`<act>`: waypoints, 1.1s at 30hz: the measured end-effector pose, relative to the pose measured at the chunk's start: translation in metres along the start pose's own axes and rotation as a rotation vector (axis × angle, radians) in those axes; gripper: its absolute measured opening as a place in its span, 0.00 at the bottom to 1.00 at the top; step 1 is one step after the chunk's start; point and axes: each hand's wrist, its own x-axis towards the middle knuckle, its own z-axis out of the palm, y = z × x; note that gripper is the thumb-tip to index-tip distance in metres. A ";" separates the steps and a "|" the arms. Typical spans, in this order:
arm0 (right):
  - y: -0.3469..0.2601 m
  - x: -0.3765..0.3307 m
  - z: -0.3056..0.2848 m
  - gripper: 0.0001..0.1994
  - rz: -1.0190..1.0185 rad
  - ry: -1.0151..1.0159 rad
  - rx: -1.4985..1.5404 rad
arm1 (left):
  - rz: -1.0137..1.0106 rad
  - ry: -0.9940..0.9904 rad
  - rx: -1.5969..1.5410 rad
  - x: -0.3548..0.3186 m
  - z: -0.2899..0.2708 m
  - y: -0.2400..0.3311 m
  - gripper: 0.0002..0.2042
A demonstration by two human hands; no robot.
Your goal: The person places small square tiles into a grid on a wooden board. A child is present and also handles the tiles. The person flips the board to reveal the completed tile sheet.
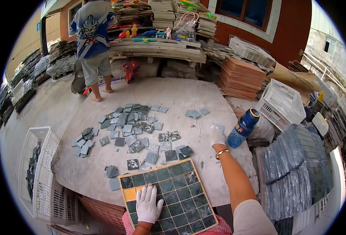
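Observation:
A wooden-edged tray (122, 183) rests tilted at the table's near edge, filled with rows of dark green square stone tiles (175, 170). Its yellow base (130, 194) shows in a gap at the left. My left hand (147, 207), in a white glove, lies over the tiles beside this gap, fingers stretched out. My right arm reaches forward; its gloved right hand (217, 138) is closed at a small grey stone tile (220, 127) beside a blue bottle (243, 128). The fingertips are partly hidden. Loose stone tiles (127, 128) lie heaped beyond the tray.
A white crate (44, 164) with dark pieces stands at the left. On the right are an empty white crate (281, 102), stacked reddish slabs (241, 78) and bundled grey tiles (284, 176). Another person (92, 43) stands at the far edge, by a plank bench (157, 51) with toys.

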 end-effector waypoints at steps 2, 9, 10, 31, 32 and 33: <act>0.020 0.015 0.008 0.12 0.042 0.044 -0.134 | -0.018 -0.020 -0.004 0.000 -0.004 0.001 0.28; 0.035 0.049 0.012 0.12 0.079 -0.179 -0.212 | -0.027 -0.066 -0.046 0.003 -0.007 0.000 0.27; 0.033 0.051 0.011 0.12 0.064 -0.221 -0.194 | -0.034 -0.075 -0.037 0.002 -0.009 0.000 0.27; -0.211 -0.141 -0.078 0.15 -0.521 -0.862 0.850 | 0.056 0.130 -0.165 -0.030 -0.012 0.005 0.21; -0.213 -0.147 -0.073 0.15 -0.665 -0.764 0.792 | 0.066 0.064 -0.192 -0.038 -0.016 0.008 0.21; -0.217 -0.152 -0.062 0.14 -0.811 -0.662 0.734 | 0.067 0.068 -0.211 -0.050 -0.016 0.010 0.21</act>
